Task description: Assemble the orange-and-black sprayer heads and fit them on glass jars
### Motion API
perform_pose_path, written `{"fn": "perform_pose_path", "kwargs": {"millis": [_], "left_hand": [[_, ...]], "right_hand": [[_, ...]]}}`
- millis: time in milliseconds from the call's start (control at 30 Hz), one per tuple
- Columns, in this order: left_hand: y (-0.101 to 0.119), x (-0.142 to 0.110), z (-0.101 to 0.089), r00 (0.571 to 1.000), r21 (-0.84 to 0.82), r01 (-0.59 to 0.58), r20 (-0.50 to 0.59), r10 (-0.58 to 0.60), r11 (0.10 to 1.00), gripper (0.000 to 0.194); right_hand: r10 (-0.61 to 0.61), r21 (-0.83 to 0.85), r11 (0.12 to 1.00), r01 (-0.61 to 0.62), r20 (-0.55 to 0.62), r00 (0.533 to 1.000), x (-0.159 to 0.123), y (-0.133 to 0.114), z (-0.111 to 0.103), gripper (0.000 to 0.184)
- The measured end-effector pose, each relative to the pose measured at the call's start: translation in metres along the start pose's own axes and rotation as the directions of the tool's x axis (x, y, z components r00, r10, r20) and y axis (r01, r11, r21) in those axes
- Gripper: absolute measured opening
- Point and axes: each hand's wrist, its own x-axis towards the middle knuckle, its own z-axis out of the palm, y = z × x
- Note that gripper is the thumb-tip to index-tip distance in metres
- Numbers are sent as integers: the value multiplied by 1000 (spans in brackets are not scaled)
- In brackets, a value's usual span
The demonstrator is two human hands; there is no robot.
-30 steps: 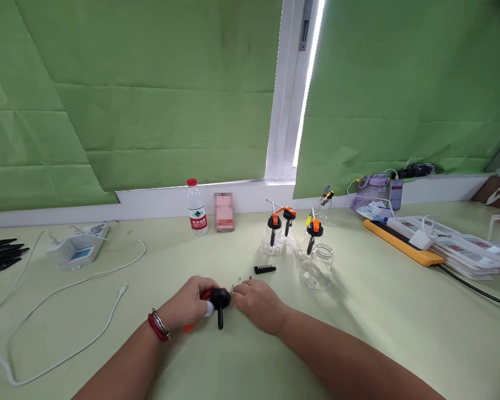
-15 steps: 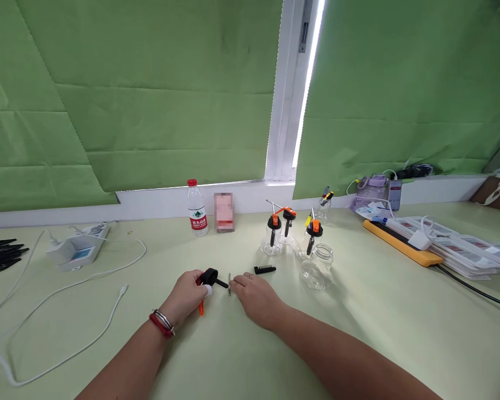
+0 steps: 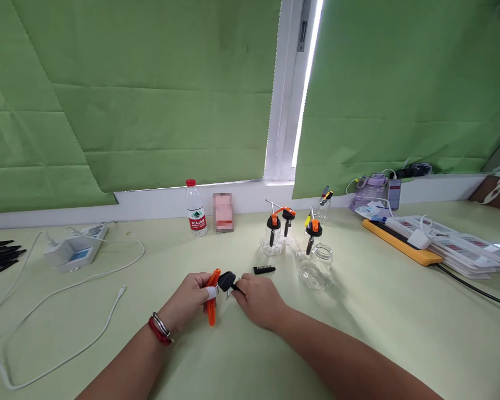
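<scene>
My left hand (image 3: pixel 192 297) is closed around an orange-and-black tool (image 3: pixel 211 314), its long orange bar upright at the thumb and its black rounded head pointing right. My right hand (image 3: pixel 258 298) is closed at the other end, thumb and fingertips on the black stem that sticks out of the head. A small thin metal rod (image 3: pixel 228 294) shows just below, left of the right fingertips; whether the fingers touch it I cannot tell. Behind the right hand lies a black strip (image 3: pixel 264 269) with a row of small pieces along its top.
Several glass jars stand beyond my right hand, some with orange-and-black tops (image 3: pixel 274 221); one open jar (image 3: pixel 316 269) is nearest. A red-capped water bottle (image 3: pixel 197 211) and a pink box (image 3: pixel 224 212) stand behind. White cable (image 3: pixel 104 329) loops leftward; a yellow-edged power strip (image 3: pixel 400 243) lies right.
My left hand has turned the tool, bringing the orange bar up into view and the black head rightward. My right fingers have moved from beside the metal rod to the black stem.
</scene>
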Motion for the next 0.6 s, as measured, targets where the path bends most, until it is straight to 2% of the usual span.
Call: {"fn": "perform_pose_path", "kwargs": {"millis": [100, 200, 267, 433, 600], "left_hand": [[-5, 4, -9, 991, 165, 32, -133, -10, 986, 17], [-15, 11, -16, 958, 287, 81, -286, 5, 955, 18], [-21, 16, -18, 933, 384, 108, -358, 40, 917, 19], [-29, 28, -13, 902, 562, 164, -418, 107, 810, 21], [-32, 31, -13, 891, 619, 203, -438, 118, 759, 12]], "right_hand": [[104, -35, 994, -108, -97, 990, 3, 11, -10, 25], [212, -30, 975, -220, -163, 964, 5, 26, -20, 26], [242, -15, 968, -249, -174, 955, 5, 33, -24, 27], [232, -5, 972, -235, -151, 961, 3, 35, -22, 26], [226, -2, 973, -229, -162, 961, 3, 34, -19, 26]]}}
